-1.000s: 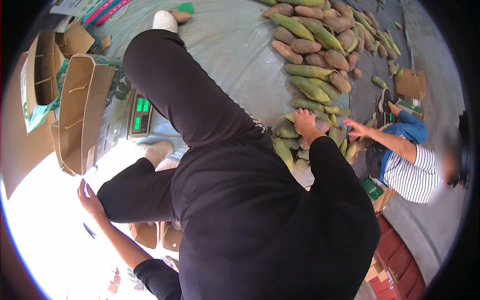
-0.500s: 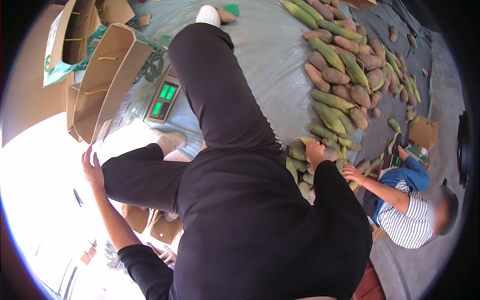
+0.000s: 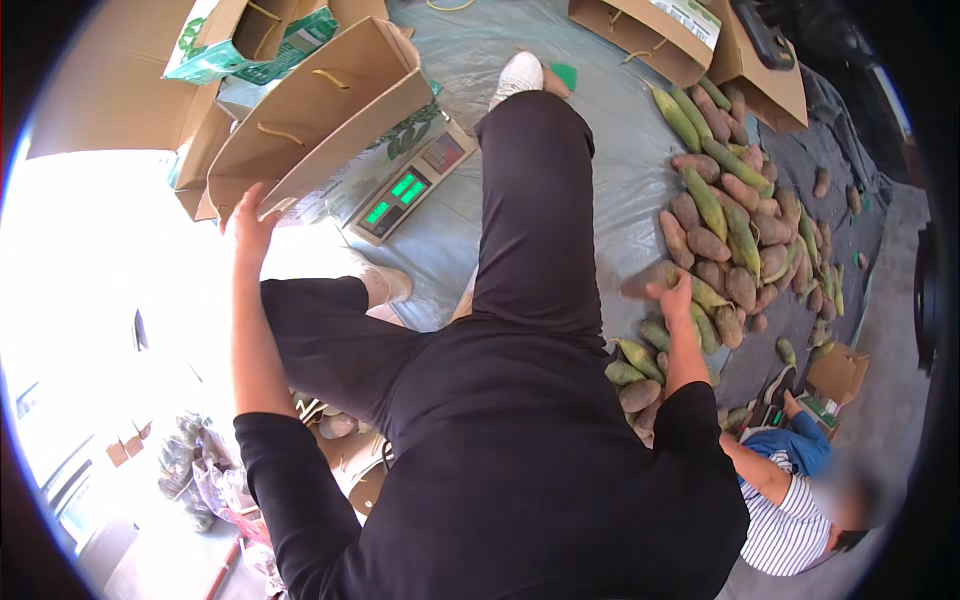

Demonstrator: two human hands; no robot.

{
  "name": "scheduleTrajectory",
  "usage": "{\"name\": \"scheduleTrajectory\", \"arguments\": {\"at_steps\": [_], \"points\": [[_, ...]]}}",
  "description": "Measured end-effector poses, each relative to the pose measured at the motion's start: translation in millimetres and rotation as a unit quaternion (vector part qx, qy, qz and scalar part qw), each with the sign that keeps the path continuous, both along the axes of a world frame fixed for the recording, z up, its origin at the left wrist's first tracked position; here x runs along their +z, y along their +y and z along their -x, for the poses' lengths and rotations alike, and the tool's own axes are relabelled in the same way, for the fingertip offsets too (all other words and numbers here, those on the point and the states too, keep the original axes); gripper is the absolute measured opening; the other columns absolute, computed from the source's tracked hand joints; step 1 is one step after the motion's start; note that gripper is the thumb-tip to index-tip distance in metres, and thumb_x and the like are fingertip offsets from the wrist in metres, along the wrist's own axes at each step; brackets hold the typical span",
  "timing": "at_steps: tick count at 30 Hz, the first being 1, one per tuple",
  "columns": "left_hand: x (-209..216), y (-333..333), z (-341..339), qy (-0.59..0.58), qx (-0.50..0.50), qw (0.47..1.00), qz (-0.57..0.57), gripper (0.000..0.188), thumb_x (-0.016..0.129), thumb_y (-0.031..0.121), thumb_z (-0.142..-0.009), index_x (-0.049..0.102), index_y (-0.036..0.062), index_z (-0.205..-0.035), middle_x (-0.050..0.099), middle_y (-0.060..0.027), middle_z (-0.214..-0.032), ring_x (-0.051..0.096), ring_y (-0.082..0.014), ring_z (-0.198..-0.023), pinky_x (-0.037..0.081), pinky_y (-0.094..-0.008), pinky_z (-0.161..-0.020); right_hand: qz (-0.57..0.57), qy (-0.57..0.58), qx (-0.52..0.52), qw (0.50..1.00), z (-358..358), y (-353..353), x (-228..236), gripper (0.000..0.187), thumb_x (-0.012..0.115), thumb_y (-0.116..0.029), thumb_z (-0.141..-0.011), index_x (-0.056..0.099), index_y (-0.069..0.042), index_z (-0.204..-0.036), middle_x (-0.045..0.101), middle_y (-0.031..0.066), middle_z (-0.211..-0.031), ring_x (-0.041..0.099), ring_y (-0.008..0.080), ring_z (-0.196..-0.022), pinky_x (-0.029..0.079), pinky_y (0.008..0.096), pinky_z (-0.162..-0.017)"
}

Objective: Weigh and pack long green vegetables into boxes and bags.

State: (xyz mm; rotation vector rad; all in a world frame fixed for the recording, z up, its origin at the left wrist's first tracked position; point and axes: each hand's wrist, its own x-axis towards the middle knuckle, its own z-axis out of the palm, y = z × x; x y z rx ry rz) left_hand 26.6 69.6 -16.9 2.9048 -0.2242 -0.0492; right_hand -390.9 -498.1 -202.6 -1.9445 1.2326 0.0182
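My right hand point(image 3: 674, 297) is closed around a brownish root vegetable point(image 3: 648, 280), blurred by motion, like a sweet potato. It is held just left of a heap of green radishes point(image 3: 739, 240) and brown-red roots point(image 3: 707, 244). On the other side, my left hand point(image 3: 250, 225) has its fingers and thumb at the lower corner of a brown cardboard bag point(image 3: 330, 100) with yellow rope handles, apparently gripping its rim. The bag's mouth faces me. It rests on a digital scale point(image 3: 412, 190) with a lit green display; its contents are hidden.
Another cardboard bag with green printing point(image 3: 285, 45) stands at the far left. More bags point(image 3: 650, 35) stand beyond the heap. A co-worker in a striped shirt point(image 3: 790, 520) sits at the right near a small open carton point(image 3: 838, 372). Plastic sheeting point(image 3: 440, 270) covers the floor.
My right hand has lifted a brown root off the near end of the heap and moved away with it. My left hand now overlaps the bag's corner. The whole view has shifted.
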Motion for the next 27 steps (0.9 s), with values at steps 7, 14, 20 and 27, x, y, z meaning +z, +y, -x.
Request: {"name": "scheduleTrajectory", "arguments": {"at_steps": [7, 14, 20, 27], "points": [[-20, -14, 7, -0.036, -0.032, 0.996, -0.074, 0.017, 0.065, 0.022, -0.070, 0.064, 0.0125, -0.084, 0.062, -0.0099, -0.080, 0.059, -0.0293, -0.086, 0.028, -0.0491, -0.095, 0.034, -0.286, 0.074, 0.955, -210, 1, 137, 0.069, 0.077, -0.009, -0.062, 0.042, 0.002, -0.120, 0.051, 0.0128, -0.114, 0.049, 0.0209, -0.105, 0.040, 0.0319, -0.090], [-1, -35, 21, 0.046, -0.011, 0.995, -0.092, 0.032, 0.065, 0.020, -0.071, 0.061, 0.0041, -0.099, 0.062, -0.0140, -0.095, 0.057, -0.0327, -0.092, 0.043, -0.0411, -0.081, -0.129, -0.520, 0.254, 0.805, -353, 85, 285, 0.063, 0.075, -0.006, -0.063, 0.045, 0.003, -0.118, 0.054, 0.0103, -0.111, 0.051, 0.0168, -0.104, 0.043, 0.0289, -0.087], [-12, -27, 20, -0.042, -0.061, 0.996, -0.050, 0.029, 0.064, 0.014, -0.071, 0.061, 0.0020, -0.097, 0.061, -0.0147, -0.093, 0.058, -0.0331, -0.089, 0.044, -0.0415, -0.077, -0.055, -0.469, 0.382, 0.795, -439, 189, 284, 0.056, 0.077, -0.011, -0.056, 0.055, 0.002, -0.105, 0.058, 0.0116, -0.103, 0.054, 0.0162, -0.098, 0.045, 0.0281, -0.081], [-17, -30, 19, -0.026, -0.078, 0.996, -0.024, 0.023, 0.063, 0.013, -0.072, 0.058, 0.0035, -0.092, 0.060, -0.0144, -0.086, 0.058, -0.0339, -0.084, 0.045, -0.0420, -0.073, 0.103, -0.260, 0.405, 0.870, -453, 306, 210, 0.057, 0.077, -0.022, -0.053, 0.056, 0.001, -0.101, 0.058, 0.0199, -0.099, 0.059, 0.0304, -0.092, 0.048, 0.0380, -0.081]]}}
